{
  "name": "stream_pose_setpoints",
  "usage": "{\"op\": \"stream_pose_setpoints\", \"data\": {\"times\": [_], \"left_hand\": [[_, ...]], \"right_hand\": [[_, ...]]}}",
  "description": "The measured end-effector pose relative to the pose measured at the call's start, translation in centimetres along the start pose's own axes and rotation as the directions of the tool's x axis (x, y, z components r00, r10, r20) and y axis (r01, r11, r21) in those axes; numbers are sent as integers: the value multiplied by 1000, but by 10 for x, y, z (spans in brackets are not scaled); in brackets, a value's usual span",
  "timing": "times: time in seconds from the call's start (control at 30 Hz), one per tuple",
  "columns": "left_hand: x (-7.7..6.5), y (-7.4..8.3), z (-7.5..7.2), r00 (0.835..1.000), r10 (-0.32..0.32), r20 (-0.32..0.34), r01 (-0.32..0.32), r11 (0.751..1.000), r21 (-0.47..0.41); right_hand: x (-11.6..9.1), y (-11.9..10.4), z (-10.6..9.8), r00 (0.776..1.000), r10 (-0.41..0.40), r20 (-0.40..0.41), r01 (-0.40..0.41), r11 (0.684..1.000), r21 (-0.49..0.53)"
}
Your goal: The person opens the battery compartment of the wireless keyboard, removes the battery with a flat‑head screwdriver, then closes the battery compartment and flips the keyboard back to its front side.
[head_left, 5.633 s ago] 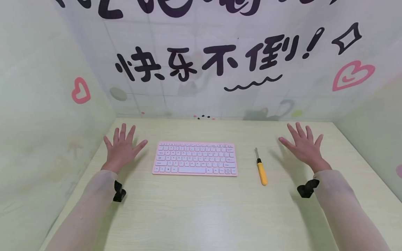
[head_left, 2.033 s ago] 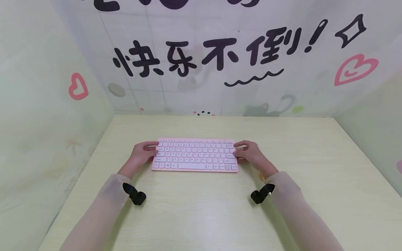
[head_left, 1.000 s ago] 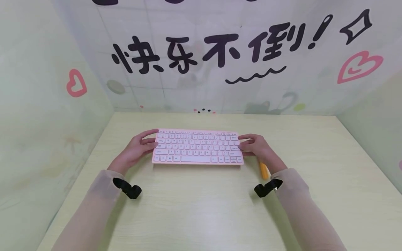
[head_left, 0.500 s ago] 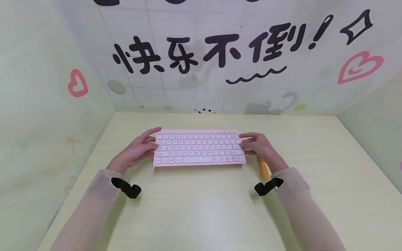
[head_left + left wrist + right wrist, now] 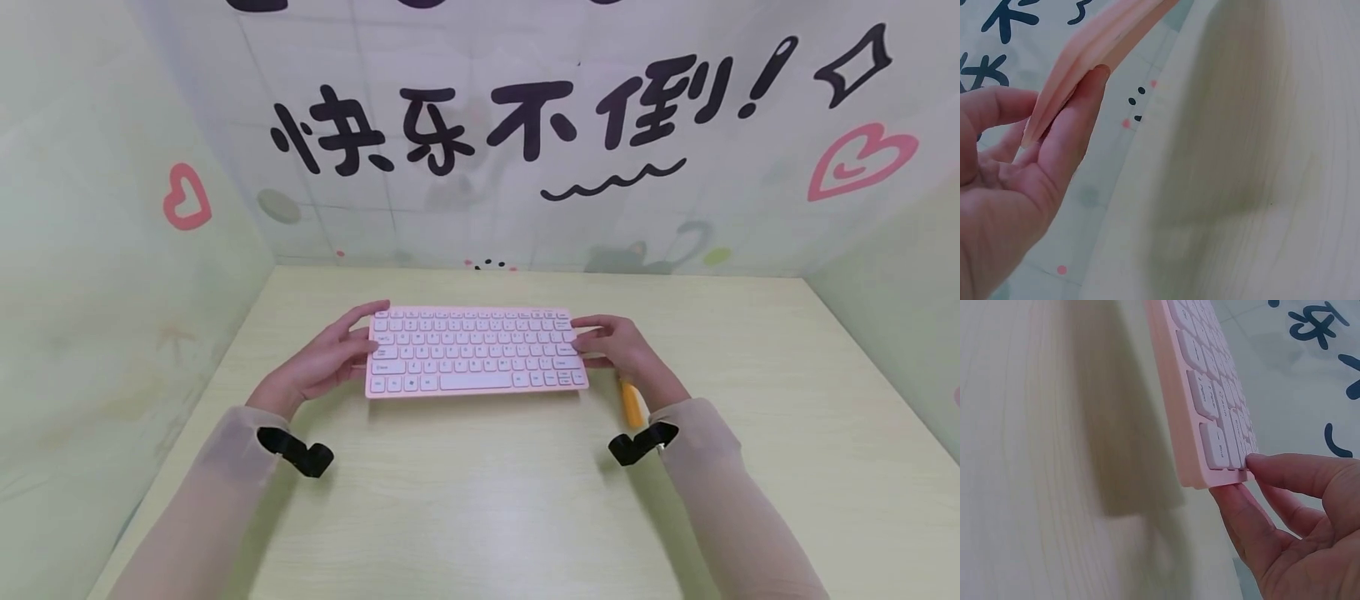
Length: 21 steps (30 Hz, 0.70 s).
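A pink keyboard (image 5: 476,352) with white keys is held above the table by its two short ends, keys facing up toward the head camera. My left hand (image 5: 318,360) grips its left end; in the left wrist view the left hand (image 5: 1016,181) has its thumb on one face and fingers on the other. At the opposite end my right hand (image 5: 624,350) pinches the keyboard, and the right wrist view shows the right hand's thumb (image 5: 1297,472) on the key side with fingers underneath. A yellow screwdriver handle (image 5: 632,407) lies under the right wrist; its shaft is hidden.
The pale wooden table (image 5: 480,492) meets a printed back cloth (image 5: 480,217) with black characters, and cloth walls stand left and right. A black wrist camera (image 5: 296,452) sits on the left sleeve, another black camera (image 5: 642,443) on the right.
Both hands came in from the table's sides, took the keyboard by its ends and lifted it off the table. Over the last half second it has barely moved.
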State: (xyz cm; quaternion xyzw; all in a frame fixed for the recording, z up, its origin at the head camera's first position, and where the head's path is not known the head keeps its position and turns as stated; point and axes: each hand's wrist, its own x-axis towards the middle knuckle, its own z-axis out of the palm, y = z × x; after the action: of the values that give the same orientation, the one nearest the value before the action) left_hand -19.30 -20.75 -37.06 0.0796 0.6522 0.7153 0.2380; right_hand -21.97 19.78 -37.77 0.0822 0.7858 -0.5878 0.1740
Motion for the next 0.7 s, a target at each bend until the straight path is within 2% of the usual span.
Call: {"op": "stream_pose_setpoints", "data": {"times": [0.17,0.47,0.7], "left_hand": [[-3,6,6,999,43,-3,-43,999,-18],[-10,19,13,987,158,19,-155,982,-109],[-15,32,26,979,193,-58,-199,975,-102]], "right_hand": [[1,0,-1,1000,0,8,0,1000,15],[4,-2,-2,1000,-30,-4,30,1000,10],[8,-7,0,997,-73,2,73,997,9]]}}
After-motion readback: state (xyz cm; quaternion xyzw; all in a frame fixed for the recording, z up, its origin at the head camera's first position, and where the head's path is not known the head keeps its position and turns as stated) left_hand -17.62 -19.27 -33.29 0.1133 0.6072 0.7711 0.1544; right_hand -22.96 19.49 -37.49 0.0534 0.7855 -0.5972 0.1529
